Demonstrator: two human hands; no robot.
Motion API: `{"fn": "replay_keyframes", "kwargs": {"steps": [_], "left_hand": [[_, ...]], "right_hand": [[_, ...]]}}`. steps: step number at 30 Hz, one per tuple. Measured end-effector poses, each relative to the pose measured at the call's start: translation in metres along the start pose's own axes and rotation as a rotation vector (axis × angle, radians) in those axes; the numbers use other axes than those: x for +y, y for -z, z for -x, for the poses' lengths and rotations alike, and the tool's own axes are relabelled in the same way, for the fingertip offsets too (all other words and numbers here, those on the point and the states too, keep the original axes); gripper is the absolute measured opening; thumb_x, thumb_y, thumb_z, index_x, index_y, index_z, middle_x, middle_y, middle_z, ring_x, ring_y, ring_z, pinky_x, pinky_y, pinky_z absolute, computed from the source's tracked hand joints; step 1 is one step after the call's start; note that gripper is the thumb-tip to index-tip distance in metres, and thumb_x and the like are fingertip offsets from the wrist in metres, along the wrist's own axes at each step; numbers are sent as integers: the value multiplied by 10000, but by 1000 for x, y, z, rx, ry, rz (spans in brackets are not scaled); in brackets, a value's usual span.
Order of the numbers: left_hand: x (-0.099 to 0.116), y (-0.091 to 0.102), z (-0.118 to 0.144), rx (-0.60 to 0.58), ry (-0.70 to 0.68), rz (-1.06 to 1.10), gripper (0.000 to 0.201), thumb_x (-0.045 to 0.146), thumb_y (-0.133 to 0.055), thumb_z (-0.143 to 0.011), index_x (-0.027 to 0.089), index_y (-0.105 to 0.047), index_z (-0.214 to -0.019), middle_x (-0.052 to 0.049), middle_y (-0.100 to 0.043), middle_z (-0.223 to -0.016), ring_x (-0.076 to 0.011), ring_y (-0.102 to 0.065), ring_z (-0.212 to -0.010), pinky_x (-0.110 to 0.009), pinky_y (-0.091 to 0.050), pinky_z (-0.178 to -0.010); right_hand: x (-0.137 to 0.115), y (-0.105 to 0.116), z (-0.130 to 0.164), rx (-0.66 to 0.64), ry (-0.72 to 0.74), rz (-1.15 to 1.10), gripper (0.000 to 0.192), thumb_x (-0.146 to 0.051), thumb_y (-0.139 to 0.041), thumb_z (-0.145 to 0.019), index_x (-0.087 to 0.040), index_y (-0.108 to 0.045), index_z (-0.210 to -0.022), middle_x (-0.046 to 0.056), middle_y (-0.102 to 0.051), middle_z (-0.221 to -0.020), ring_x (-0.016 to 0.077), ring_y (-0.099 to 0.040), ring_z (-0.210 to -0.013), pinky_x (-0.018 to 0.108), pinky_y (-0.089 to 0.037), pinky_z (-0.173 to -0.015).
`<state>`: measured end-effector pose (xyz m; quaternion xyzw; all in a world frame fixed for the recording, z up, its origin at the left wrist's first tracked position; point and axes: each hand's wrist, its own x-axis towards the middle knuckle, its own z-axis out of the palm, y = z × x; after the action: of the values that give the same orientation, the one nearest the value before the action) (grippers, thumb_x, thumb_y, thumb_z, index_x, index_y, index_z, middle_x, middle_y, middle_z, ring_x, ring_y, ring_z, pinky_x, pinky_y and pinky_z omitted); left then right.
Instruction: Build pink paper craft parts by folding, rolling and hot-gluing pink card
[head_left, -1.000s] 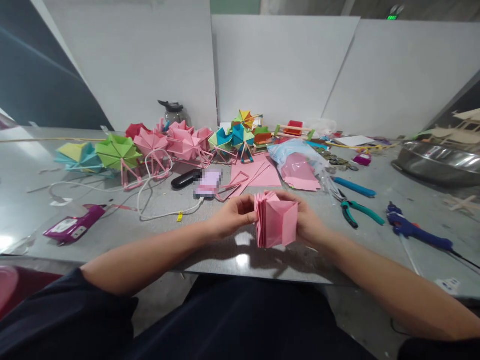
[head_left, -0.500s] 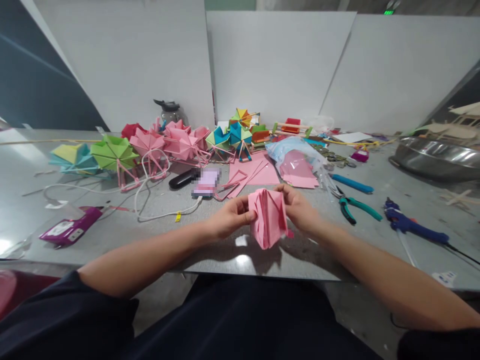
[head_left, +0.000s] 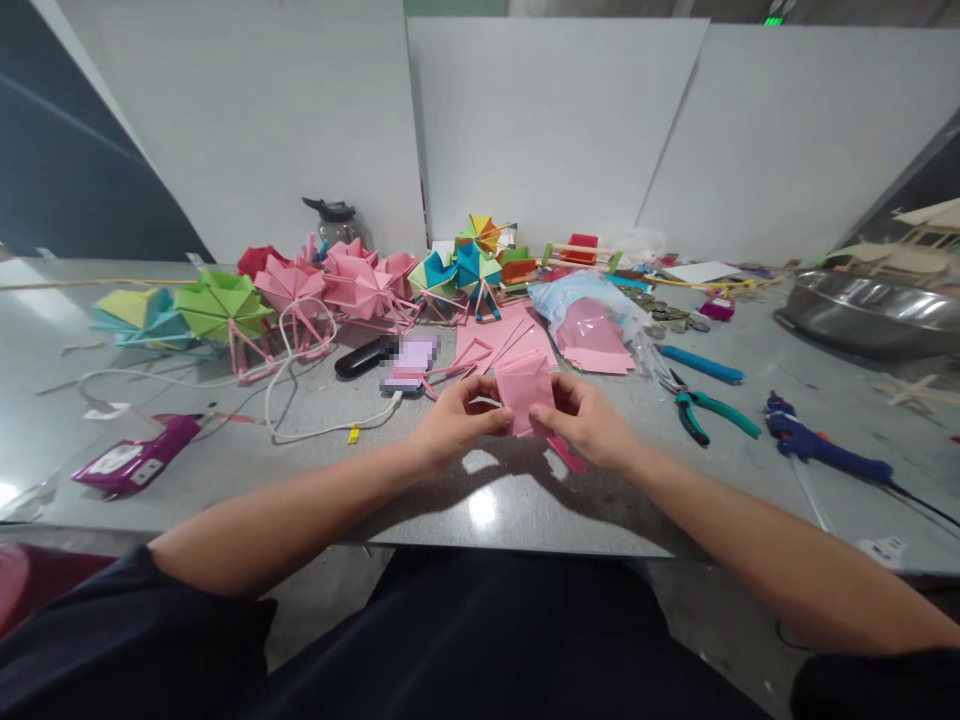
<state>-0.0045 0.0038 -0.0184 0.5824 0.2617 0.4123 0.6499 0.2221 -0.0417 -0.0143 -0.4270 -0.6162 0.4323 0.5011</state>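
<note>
Grey table (head_left: 225, 470) | both hands pinch pink folded paper (head_left: 526, 392) | lower edge hidden

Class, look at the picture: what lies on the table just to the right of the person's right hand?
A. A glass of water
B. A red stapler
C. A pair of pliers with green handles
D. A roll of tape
C: the pliers with green handles lie on the grey table just right of the right hand, which holds the folded pink paper.

Blurred patch: we cannot make out the pixelated pink-white item (head_left: 412, 362) beside the black case.
Cut off: the shiny round metal basin (head_left: 870, 318) leaves our view at the right edge.
Hidden: our fingers cover the lower edge of the folded pink paper stack (head_left: 526, 388).
</note>
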Motion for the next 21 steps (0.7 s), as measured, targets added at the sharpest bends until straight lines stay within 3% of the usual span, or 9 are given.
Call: {"fn": "replay_keyframes", "kwargs": {"steps": [3, 6, 9, 12, 18, 21], "left_hand": [[-2, 2, -1, 74, -37, -30, 462, 294, -1002, -767, 203, -724, -1125, -87, -752, -1146, -203, -712, -968, -354, -587, -822], [-1, 1, -1, 1, -11, 16, 444, 327, -983, -800, 218, -734, -1151, -87, -773, -1098, -204, -718, -932, -373, -584, -830], [1, 0, -1, -54, -14, -28, 259, 358, -931, -859, 204, -768, -988, -55, -741, -885, -172, -658, -762, -378, -559, -783], [3, -1, 2, -19, -57, -54, 219, 346, -905, -860, 200, -743, -869, -24, -679, -780, -159, -613, -701, -356, -539, -740], [5, -8, 8, -107, 63, 126, 426, 357, -931, -794, 239, -754, -1162, -68, -789, -1173, -220, -755, -1011, -348, -607, -881], [4, -11, 12, -145, 111, 155, 413, 357, -889, -828, 233, -763, -1202, -82, -810, -1128, -231, -776, -984, -363, -618, -886]], "right_hand": [[5, 1, -2, 9, 2, -22, 262, -406, -915, -873, -266, -790, -1056, 59, -828, -1064, 245, -755, -936, 443, -629, -888], [7, 1, -2, 14, 5, -47, 228, -418, -915, -880, -287, -801, -1029, 52, -821, -1025, 241, -741, -897, 444, -627, -861], [6, -2, -1, 6, -24, -54, 240, -456, -917, -887, -300, -810, -1035, 45, -818, -1008, 235, -725, -860, 442, -626, -833], [6, -6, -1, -50, -58, -57, 288, -524, -919, -888, -289, -813, -1017, 44, -804, -958, 234, -710, -827, 434, -624, -792], [18, -11, 0, -33, -34, -14, 451, -687, -918, -840, -279, -771, -963, 36, -729, -878, 225, -650, -788, 422, -590, -723], [21, -10, 0, 19, -24, 78, 431, -648, -925, -851, -279, -715, -920, 22, -669, -853, 204, -596, -731, 412, -539, -669]]}}
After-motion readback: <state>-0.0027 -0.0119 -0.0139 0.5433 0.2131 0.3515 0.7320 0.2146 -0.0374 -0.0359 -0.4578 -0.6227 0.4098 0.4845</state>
